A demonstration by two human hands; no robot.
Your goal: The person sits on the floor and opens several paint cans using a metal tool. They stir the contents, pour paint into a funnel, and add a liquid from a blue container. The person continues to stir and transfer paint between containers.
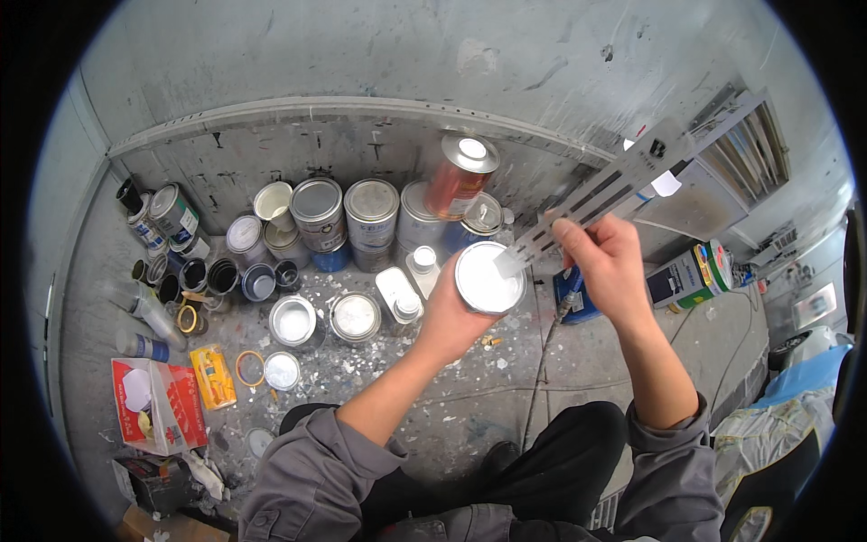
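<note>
My left hand [449, 318] is wrapped round a round can of white paint [486, 282], held up above the floor. Its open top faces me. Between the fingers and thumb of my right hand [607, 264] is a long, flat, grey mixing stick [623, 179] with dark slots and markings. The stick slants down to the left, and its white-smeared lower end is at the paint in the can. Its upper end points up toward the right. Just beyond my left hand stand a white bottle [423, 261] and a pale rectangular container [398, 294].
Stacked paint cans [371, 203] line the wall, with a red can [462, 176] on top. Dark cups [223, 276] and open white tins [293, 322] stand left. A red box [167, 411] lies lower left. Right are a blue can [578, 303], a hose [545, 379] and a rectangular tin [684, 280].
</note>
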